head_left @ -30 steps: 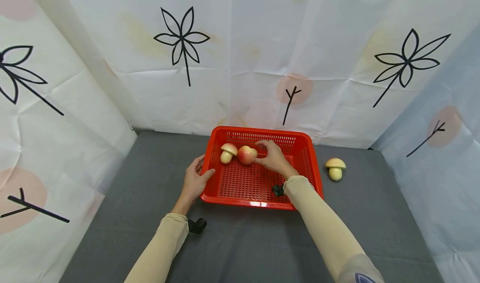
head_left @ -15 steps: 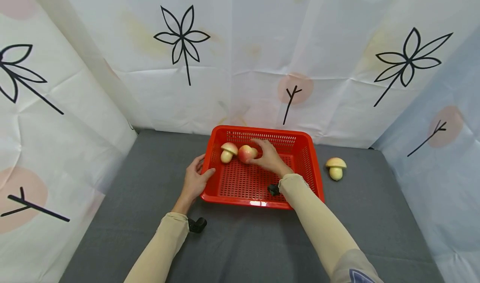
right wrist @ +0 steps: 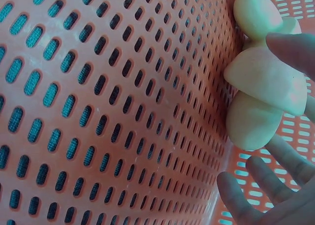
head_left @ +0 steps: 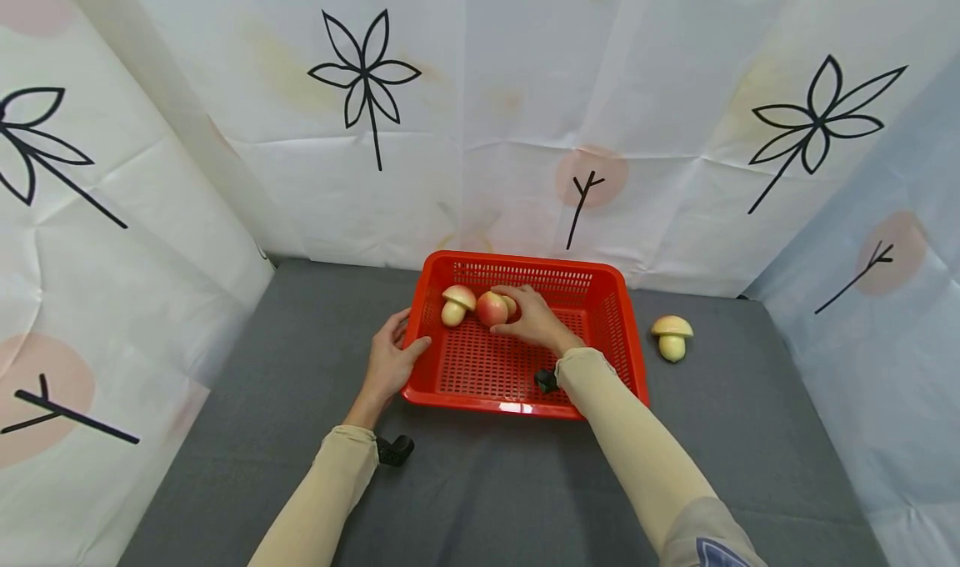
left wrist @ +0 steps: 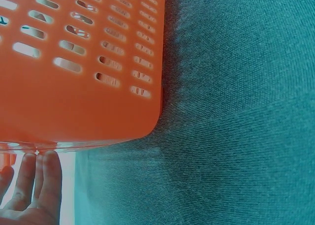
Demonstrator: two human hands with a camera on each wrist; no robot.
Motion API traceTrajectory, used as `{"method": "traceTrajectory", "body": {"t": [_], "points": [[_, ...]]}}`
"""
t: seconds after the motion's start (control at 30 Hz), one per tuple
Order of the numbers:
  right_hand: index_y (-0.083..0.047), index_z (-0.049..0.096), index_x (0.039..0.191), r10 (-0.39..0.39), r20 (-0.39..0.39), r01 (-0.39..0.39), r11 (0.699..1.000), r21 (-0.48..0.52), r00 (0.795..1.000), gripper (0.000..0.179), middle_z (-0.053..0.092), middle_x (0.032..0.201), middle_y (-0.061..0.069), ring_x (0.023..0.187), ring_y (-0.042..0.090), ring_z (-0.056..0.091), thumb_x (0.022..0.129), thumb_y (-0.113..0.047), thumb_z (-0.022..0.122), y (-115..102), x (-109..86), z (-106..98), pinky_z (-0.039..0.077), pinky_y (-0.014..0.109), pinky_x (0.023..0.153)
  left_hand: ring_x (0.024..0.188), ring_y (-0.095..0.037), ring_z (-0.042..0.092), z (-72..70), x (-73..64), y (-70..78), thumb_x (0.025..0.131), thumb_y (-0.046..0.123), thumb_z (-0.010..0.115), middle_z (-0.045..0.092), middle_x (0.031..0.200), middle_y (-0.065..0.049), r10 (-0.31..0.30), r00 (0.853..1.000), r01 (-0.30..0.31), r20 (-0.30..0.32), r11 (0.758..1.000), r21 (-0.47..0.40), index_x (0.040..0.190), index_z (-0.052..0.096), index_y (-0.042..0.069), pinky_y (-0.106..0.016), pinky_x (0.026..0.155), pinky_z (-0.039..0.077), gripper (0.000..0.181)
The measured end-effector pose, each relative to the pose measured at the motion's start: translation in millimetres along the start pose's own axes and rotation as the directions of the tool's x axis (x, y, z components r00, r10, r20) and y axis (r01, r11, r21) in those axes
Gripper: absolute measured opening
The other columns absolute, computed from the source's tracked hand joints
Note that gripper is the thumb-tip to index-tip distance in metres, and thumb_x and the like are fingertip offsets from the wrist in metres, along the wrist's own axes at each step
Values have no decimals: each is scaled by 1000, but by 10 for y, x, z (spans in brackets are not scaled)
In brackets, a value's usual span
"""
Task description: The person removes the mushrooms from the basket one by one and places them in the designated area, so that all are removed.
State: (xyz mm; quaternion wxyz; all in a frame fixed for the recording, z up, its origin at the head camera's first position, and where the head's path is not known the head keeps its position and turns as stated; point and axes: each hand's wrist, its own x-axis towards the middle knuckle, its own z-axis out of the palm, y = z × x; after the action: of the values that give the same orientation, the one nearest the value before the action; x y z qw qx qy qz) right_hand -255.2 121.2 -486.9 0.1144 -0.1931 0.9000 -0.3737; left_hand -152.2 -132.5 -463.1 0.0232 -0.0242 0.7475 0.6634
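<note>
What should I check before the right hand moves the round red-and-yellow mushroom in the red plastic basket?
1. Red plastic basket held: ok. The left hand is on its left rim.
2. Right hand in place: ok. Thumb and fingers are around the round red-and-yellow mushroom.
3. Grip firm: cannot tell. The pictures don't show how hard it presses.
4. Space beside it: not ok. A red-capped, cream-stemmed mushroom is close on its left; touching or not, I can't tell.
5. Yellow-capped, pale-stemmed mushroom out of the way: ok. It's outside, right of the basket, on grey cloth.
</note>
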Motion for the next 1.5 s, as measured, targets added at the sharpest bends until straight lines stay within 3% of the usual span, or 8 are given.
{"method": "traceTrajectory", "body": {"t": [0.3, 0.67, 1.0, 1.3, 1.5], "points": [[-12, 52, 146, 24, -13, -24, 1000, -9, 1000, 72, 49, 134, 20, 121, 38, 47, 83, -16, 85, -12, 7, 17, 44, 56, 103, 122, -47, 58, 3, -2, -12, 97, -3, 63, 52, 140, -33, -8, 1000, 8, -4, 1000, -13, 152, 37, -6, -61, 97, 50, 60], [-7, 55, 136, 67, -20, -68, 996, -57, 998, 65, 55, 111, 16, 99, 28, 50, 82, -24, 86, 8, 10, 34, 48, 40, 82, 122, -46, 58, 9, -11, -8, 97, -1, 64, 52, 141, -32, -12, 1000, 12, -8, 1000, -1, 151, 37, -6, -60, 97, 50, 60], [-4, 54, 133, 119, -28, -120, 992, -39, 993, 65, 54, 120, 18, 109, 31, 54, 83, -33, 84, -10, -5, 31, 50, 45, 95, 122, -46, 58, 10, -11, -14, 97, -2, 64, 53, 139, -32, -8, 1000, 8, -16, 1000, -2, 151, 38, -6, -61, 97, 50, 60], [-7, 55, 145, -35, -7, 35, 999, -24, 999, 64, 51, 146, 17, 138, 39, 40, 89, -23, 80, -17, 5, 18, 36, 57, 112, 121, -47, 58, 10, 3, -33, 97, -2, 64, 52, 139, -34, 16, 1000, -16, -9, 1000, -2, 151, 37, -8, -61, 96, 50, 60], [-7, 58, 141, 4, -9, -4, 1000, -25, 1000, 58, 56, 136, 18, 124, 35, 51, 90, -24, 80, -36, 9, 27, 43, 52, 105, 120, -46, 59, 11, 26, -72, 97, -2, 64, 52, 138, -34, 6, 1000, -6, -11, 1000, 2, 151, 37, -8, -61, 95, 51, 60]]}}
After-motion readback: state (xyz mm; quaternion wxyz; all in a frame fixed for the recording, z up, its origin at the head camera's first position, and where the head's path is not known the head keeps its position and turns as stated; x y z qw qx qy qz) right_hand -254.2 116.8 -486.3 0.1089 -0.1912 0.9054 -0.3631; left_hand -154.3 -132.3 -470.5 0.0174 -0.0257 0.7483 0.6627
